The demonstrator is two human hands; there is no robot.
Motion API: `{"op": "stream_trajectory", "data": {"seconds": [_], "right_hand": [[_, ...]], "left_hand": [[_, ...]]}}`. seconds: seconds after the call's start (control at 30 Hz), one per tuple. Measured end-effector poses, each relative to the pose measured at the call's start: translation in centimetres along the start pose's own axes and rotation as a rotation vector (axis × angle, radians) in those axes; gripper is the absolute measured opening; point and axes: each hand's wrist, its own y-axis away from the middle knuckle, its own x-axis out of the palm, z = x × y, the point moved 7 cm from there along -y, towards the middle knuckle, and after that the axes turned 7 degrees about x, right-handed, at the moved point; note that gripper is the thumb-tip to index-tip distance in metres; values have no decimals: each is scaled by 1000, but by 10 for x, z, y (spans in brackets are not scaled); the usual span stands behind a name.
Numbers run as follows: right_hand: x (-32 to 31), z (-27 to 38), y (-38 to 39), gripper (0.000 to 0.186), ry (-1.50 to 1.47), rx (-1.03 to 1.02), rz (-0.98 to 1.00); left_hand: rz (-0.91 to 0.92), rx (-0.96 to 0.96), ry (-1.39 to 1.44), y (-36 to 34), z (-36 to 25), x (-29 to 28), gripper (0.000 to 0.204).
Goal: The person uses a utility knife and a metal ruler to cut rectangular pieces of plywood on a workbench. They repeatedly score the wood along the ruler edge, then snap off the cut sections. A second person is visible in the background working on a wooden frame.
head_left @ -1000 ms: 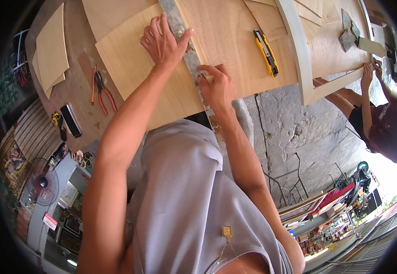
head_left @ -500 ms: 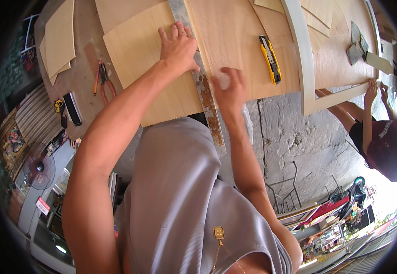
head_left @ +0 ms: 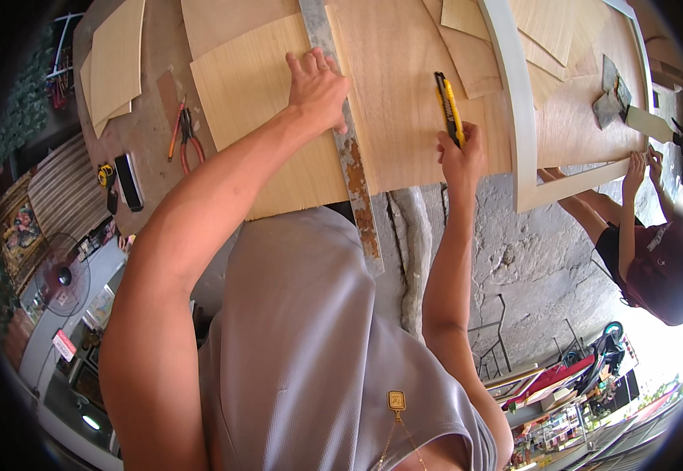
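Observation:
My left hand point(head_left: 319, 93) presses down with fingers apart, partly on a thin pale wood sheet point(head_left: 267, 169) and partly on the rusty metal straightedge point(head_left: 356, 177) along its right side. The straightedge runs from the far side toward me and sticks out past the sheet's near edge. To the right, my right hand point(head_left: 464, 155) is closed around the lower end of a yellow and black utility knife point(head_left: 452, 110), which points away from me above the larger plywood panel point(head_left: 404, 102). Whether its blade is out I cannot make out.
On the left lie pliers point(head_left: 191, 141), a pencil point(head_left: 176, 129), a phone point(head_left: 128, 182), a tape measure point(head_left: 106, 176) and stacked thin sheets point(head_left: 118, 67). A pale frame point(head_left: 520, 118) stands at right, with a scraper point(head_left: 651, 125) beyond. A co-worker point(head_left: 663, 271) holds the frame's far corner.
My right hand has moved right from beside the straightedge and taken hold of the utility knife, which has tilted more upright. My left hand stays on the sheet and straightedge.

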Motion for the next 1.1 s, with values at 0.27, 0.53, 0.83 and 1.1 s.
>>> {"op": "stream_trajectory", "data": {"seconds": [0.27,0.53,0.83,1.1], "right_hand": [[74,63,10,21,-1243,236,736],[106,102,-3,30,-884,112,600],[121,144,-10,40,-136,-389,137],[127,165,-4,37,36,-416,58]], "left_hand": [[-26,-2,21,0,0,-1,122],[-99,-27,-4,1,3,1,105],[-112,-14,12,3,5,2,105],[-106,-23,52,4,8,5,112]]}}
